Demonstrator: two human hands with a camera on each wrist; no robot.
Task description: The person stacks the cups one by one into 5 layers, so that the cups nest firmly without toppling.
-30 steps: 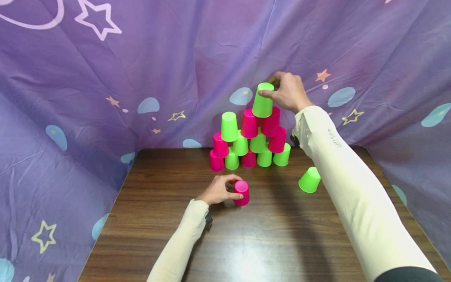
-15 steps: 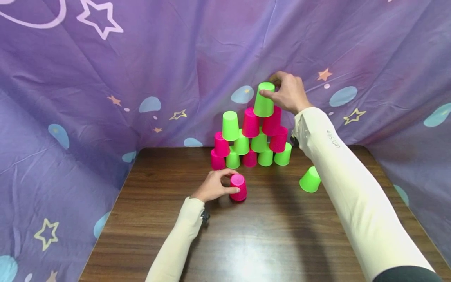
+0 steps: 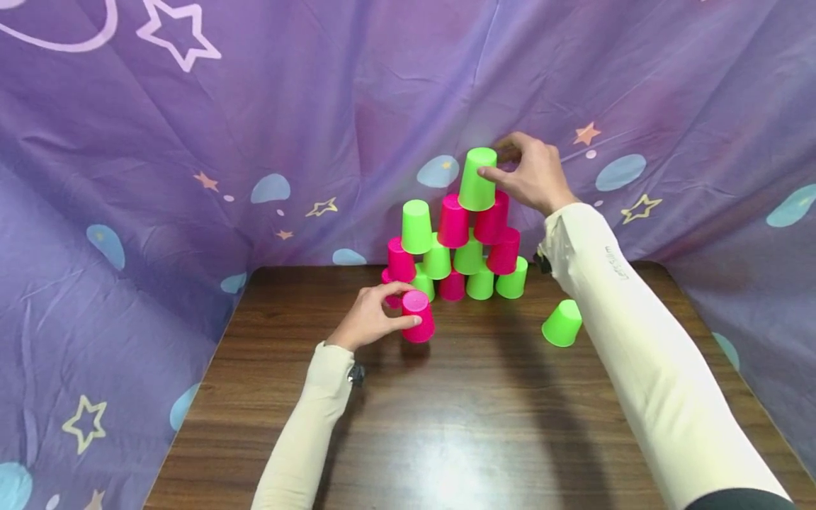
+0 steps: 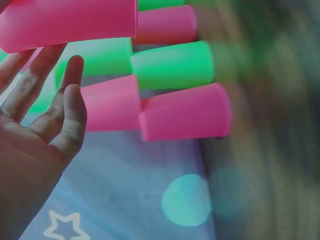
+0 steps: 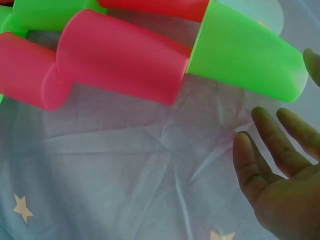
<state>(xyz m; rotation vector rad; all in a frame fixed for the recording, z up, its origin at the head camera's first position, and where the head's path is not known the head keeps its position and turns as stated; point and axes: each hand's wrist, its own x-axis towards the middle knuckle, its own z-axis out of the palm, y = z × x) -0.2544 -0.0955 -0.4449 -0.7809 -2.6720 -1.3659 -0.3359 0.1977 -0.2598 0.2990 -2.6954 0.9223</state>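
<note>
My left hand pinches an upside-down pink cup between thumb and fingers, lifted just above the table in front of the pyramid's left side. In the left wrist view, that pink cup is near the top, its far end cut off. A green cup sits upside down at the top right of the pyramid, across two pink cups. My right hand is right beside it, its fingers spread. In the right wrist view, these fingers stand apart from the green cup.
The pyramid of green and pink cups stands at the table's back edge; a green cup is at the left of its third row. One loose green cup stands at the right of the wooden table. A purple cloth hangs behind.
My left hand has carried the pink cup up off the table, leftward and towards the pyramid. My right hand has loosened and drawn slightly right from the green cup, which stays on the stack.
</note>
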